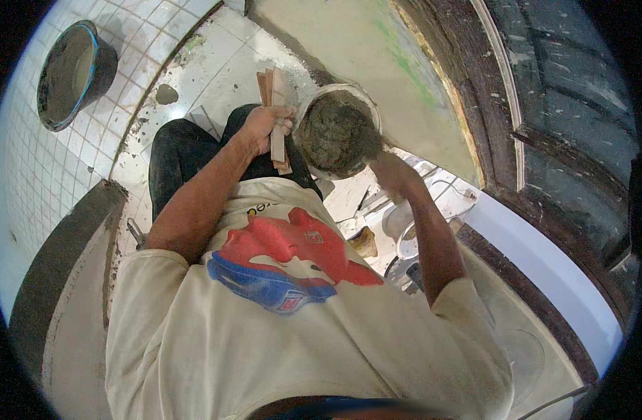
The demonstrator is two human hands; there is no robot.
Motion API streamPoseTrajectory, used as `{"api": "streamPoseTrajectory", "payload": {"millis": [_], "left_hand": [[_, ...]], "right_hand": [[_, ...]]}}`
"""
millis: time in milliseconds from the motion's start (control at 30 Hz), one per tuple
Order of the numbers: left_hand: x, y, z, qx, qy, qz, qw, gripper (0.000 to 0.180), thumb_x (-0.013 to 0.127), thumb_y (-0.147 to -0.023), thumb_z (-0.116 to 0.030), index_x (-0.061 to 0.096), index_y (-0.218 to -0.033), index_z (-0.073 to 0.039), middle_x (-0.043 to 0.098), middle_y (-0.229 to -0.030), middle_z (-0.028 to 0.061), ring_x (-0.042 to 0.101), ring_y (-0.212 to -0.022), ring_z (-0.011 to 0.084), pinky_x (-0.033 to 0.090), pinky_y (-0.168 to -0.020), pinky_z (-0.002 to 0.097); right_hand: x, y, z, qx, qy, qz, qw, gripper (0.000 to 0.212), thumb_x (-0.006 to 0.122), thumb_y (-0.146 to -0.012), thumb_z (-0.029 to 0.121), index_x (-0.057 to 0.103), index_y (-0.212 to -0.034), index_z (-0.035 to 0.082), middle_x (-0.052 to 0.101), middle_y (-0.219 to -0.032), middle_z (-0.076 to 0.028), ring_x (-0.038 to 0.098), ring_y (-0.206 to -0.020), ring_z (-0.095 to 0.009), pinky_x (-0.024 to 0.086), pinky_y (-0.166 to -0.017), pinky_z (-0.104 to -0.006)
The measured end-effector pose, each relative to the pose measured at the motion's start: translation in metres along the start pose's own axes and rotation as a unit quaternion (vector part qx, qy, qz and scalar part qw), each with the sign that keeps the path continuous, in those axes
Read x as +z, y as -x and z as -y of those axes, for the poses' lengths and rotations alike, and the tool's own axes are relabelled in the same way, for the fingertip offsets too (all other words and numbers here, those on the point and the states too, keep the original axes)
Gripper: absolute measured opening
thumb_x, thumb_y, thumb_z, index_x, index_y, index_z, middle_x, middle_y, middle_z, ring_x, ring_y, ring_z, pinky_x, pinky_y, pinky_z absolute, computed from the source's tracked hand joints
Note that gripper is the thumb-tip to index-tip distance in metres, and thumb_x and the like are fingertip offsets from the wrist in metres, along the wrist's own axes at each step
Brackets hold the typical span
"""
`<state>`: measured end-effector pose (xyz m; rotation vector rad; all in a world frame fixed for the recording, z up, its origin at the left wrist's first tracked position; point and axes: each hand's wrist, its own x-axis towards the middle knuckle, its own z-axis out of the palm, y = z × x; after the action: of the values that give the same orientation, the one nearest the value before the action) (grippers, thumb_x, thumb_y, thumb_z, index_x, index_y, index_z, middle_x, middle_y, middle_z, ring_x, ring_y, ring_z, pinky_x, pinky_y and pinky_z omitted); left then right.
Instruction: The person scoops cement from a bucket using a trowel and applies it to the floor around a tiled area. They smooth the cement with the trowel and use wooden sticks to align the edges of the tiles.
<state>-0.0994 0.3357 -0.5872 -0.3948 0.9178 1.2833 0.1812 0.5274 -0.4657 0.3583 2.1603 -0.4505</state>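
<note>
My left hand (265, 127) is closed round a small bundle of narrow tile strips (278, 152), beige and reddish-brown, held upright above my knee. Just right of them stands a round bucket (374, 105) with a pale rim, filled with wet grey mortar (335, 129). At the bucket's lower right edge is my right hand (396, 175), blurred and turned down toward the mortar. Its fingers are hidden, so whatever it may hold does not show.
A black tub (105, 70) with a blue edge stands on the small-tiled surface at the upper left. Mortar splatters (167, 94) dot the floor. A smooth panel (419, 91) rises beyond the bucket. Clutter and a white cable (450, 183) lie beneath my right arm.
</note>
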Motion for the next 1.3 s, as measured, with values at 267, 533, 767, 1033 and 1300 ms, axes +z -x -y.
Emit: {"api": "streamPoseTrajectory", "payload": {"millis": [267, 533, 767, 1033, 1300], "left_hand": [[0.006, 0.011, -0.003, 0.02, -0.002, -0.007, 1.0, 0.015, 0.067, -0.094, -0.012, 0.064, -0.104, -0.001, 0.061, -0.078, 0.0035, 0.056, -0.061, 0.0133, 0.049, -0.052, 0.0274], [-0.006, 0.0, 0.0, 0.011, -0.004, 0.015, 1.0, 0.018, 0.063, -0.1, -0.016, 0.064, -0.103, 0.001, 0.062, -0.079, 0.0027, 0.054, -0.059, 0.0106, 0.048, -0.052, 0.0236], [0.013, 0.015, -0.007, 0.015, 0.028, -0.013, 0.999, 0.016, 0.062, -0.099, -0.012, 0.063, -0.104, 0.003, 0.06, -0.077, 0.0035, 0.052, -0.059, 0.0109, 0.047, -0.052, 0.0245], [0.02, 0.015, -0.011, 0.013, 0.014, -0.025, 0.999, 0.017, 0.062, -0.099, -0.013, 0.062, -0.106, 0.003, 0.063, -0.084, 0.0042, 0.053, -0.06, 0.0101, 0.047, -0.052, 0.0247], [0.002, 0.006, -0.006, 0.002, 0.019, -0.001, 1.0, 0.019, 0.062, -0.098, -0.009, 0.059, -0.114, 0.002, 0.067, -0.092, 0.0072, 0.056, -0.065, 0.0099, 0.051, -0.054, 0.0224]], "right_hand": [[-0.007, -0.046, -0.008, 0.146, -0.642, -0.032, 0.752, 0.038, 0.066, -0.095, 0.034, 0.068, -0.085, -0.002, 0.066, -0.077, -0.011, 0.06, -0.057, -0.021, 0.052, -0.056, -0.0397], [-0.019, -0.07, 0.034, 0.096, 0.007, -0.106, 0.99, 0.022, 0.064, -0.083, 0.014, 0.074, -0.095, -0.002, 0.072, -0.098, -0.025, 0.073, -0.089, -0.038, 0.06, -0.078, -0.0476], [-0.029, 0.025, 0.094, 0.127, 0.029, -0.154, 0.979, 0.023, 0.057, -0.086, 0.007, 0.061, -0.101, -0.01, 0.068, -0.089, -0.026, 0.073, -0.081, -0.038, 0.061, -0.066, -0.0472], [-0.007, -0.04, 0.042, 0.039, -0.004, -0.045, 0.998, 0.021, 0.059, -0.085, 0.01, 0.071, -0.096, -0.002, 0.073, -0.095, -0.024, 0.073, -0.089, -0.04, 0.059, -0.076, -0.0504], [-0.008, 0.02, 0.048, 0.049, -0.049, -0.079, 0.994, 0.029, 0.057, -0.094, 0.023, 0.071, -0.09, -0.002, 0.071, -0.09, -0.025, 0.07, -0.086, -0.042, 0.056, -0.081, -0.0546]]}}
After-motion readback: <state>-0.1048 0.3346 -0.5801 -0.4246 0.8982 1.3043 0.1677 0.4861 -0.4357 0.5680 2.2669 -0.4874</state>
